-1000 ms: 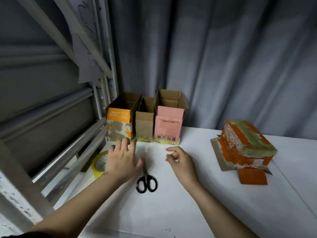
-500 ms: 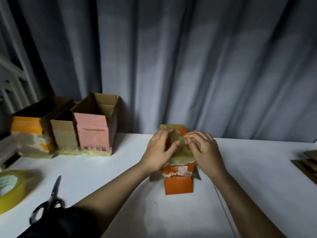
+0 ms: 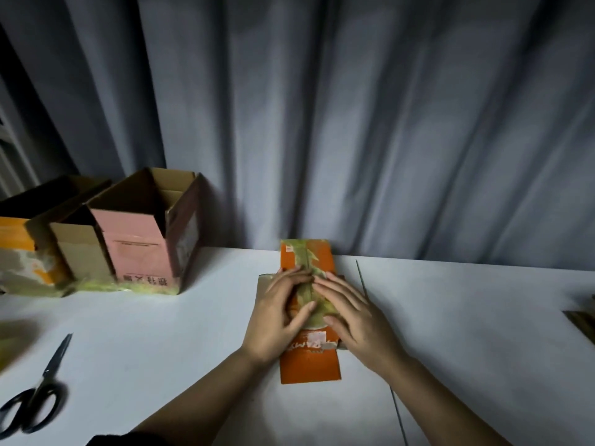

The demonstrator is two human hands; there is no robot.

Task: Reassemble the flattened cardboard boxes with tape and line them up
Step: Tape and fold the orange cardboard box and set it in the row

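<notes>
An orange cardboard box [image 3: 310, 365] with a strip of yellowish tape over its seam lies on the white table [image 3: 161, 342] in the middle. My left hand [image 3: 277, 317] and my right hand [image 3: 351, 320] lie flat on top of it, fingers straight, pressing the tape down. At the back left three assembled boxes stand side by side with open tops: a pink box [image 3: 145, 243], a plain brown box [image 3: 80, 249] and an orange-and-white box [image 3: 19, 249].
Black-handled scissors [image 3: 38, 391] lie at the front left. A blurred yellow tape roll [image 3: 9, 342] shows at the left edge. Flat cardboard [image 3: 584, 320] pokes in at the right edge. A grey curtain [image 3: 354, 123] hangs behind the table.
The view has swung right, from the row of boxes to the orange box. Both hands moved from the scissors area onto the orange box and now press flatter on its tape.
</notes>
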